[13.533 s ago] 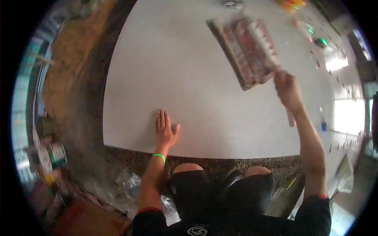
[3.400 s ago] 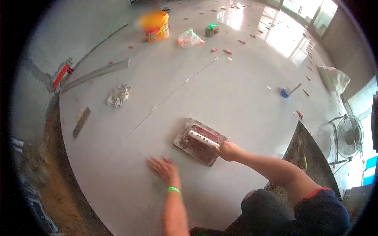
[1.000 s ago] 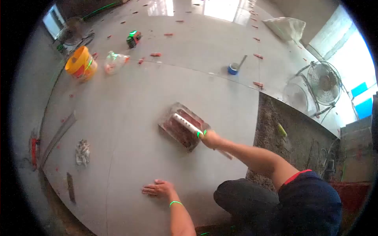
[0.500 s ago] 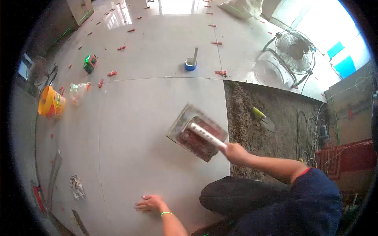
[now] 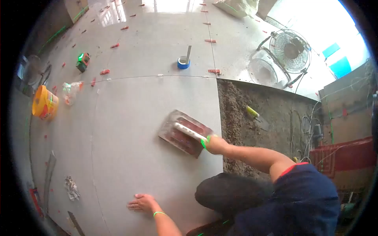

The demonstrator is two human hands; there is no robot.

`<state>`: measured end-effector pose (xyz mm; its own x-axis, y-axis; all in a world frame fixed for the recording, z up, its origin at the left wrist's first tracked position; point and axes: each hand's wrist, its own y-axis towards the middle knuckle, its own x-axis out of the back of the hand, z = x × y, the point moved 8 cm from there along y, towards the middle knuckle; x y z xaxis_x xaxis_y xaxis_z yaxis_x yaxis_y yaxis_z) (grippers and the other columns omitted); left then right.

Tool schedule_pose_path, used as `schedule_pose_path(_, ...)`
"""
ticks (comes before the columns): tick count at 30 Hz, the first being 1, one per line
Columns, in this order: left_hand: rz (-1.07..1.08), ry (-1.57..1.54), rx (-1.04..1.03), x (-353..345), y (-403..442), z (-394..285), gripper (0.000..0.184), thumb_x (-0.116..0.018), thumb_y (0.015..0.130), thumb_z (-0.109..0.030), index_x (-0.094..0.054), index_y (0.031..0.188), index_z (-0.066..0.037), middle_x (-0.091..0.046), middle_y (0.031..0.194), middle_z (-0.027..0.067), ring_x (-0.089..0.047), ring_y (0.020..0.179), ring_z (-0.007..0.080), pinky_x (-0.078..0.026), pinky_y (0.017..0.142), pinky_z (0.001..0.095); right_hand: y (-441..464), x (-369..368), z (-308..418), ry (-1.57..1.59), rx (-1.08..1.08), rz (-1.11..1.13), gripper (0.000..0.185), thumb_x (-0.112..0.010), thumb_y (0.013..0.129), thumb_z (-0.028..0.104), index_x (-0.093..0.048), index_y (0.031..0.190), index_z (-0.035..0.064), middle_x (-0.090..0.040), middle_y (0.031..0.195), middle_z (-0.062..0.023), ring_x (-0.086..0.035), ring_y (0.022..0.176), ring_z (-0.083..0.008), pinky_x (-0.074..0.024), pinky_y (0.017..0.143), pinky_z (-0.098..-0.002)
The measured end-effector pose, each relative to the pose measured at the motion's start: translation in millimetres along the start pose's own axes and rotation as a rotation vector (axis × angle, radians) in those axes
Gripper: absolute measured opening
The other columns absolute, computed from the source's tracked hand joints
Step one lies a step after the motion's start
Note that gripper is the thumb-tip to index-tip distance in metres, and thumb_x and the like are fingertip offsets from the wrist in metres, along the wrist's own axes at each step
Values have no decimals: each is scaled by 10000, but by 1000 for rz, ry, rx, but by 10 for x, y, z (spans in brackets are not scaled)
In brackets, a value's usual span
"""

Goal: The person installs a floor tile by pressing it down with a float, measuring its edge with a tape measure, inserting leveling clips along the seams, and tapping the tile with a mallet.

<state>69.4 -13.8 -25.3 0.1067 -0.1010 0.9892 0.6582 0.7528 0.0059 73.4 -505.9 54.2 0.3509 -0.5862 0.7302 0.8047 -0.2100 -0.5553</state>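
Observation:
My right hand (image 5: 216, 145) is wrapped round the pale, perforated handle of a flat rectangular tile float (image 5: 188, 147). The float has a reddish-brown back and grey borders, and looks smeared by motion. It is over a large light-grey floor tile (image 5: 130, 114), near the tile's right edge; whether its face touches the tile I cannot tell. My left hand (image 5: 143, 203) rests flat on the same tile near my knee, fingers stretched out and holding nothing. A green laser line crosses my left wrist, and green light falls on my right hand.
Right of the tile lies rough mortar bed (image 5: 240, 129) with a yellow-handled trowel (image 5: 252, 111) and cables. Ahead are a blue tape roll (image 5: 183, 63), a laser level (image 5: 82, 61), red levelling wedges (image 5: 105, 72) and a fan (image 5: 290, 51). A yellow bucket (image 5: 44, 103) and crumpled paper (image 5: 71, 188) are left.
The whole view has shifted slightly. My right hand and the float have moved a little left and the float's far edge is lower in view. My left hand stays flat on the tile.

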Motion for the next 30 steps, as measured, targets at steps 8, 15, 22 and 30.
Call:
schedule_pose_path(8,36,-287,-109,351,272,-144,727,-355,938,-355,-91,1425,115,-47,1520,265,-23,1423,385,-43,1154,481,902,118,1504,247,0,111,595,-381,918,579,-665,945,57,-548,646,-83,-540,554,-207,-475,541,-377)
schedule_pose_path(15,-45,-254,-182,397,445,-173,715,-374,932,-353,-169,1390,157,-111,1498,294,-88,1413,387,-73,1163,448,-195,1226,2305,309,442,-30,576,-352,970,508,-560,838,-13,-508,643,-58,-498,650,-181,-448,638,-335)
schedule_pose_path(22,-37,-329,-275,385,1231,-375,752,-360,928,-380,-116,1409,144,-55,1514,278,-24,1426,365,-39,1166,434,1034,76,1661,-160,289,-21,478,-373,961,476,-592,1052,61,-601,843,-141,-596,780,-252,-488,669,-381)
schedule_pose_path(30,-67,-269,-370,401,1591,-452,802,-365,923,-458,-143,1406,142,-90,1508,279,-48,1422,370,-53,1165,436,900,1061,3066,258,316,53,374,-403,963,422,-604,847,128,-476,609,16,-462,525,-127,-366,432,-303)
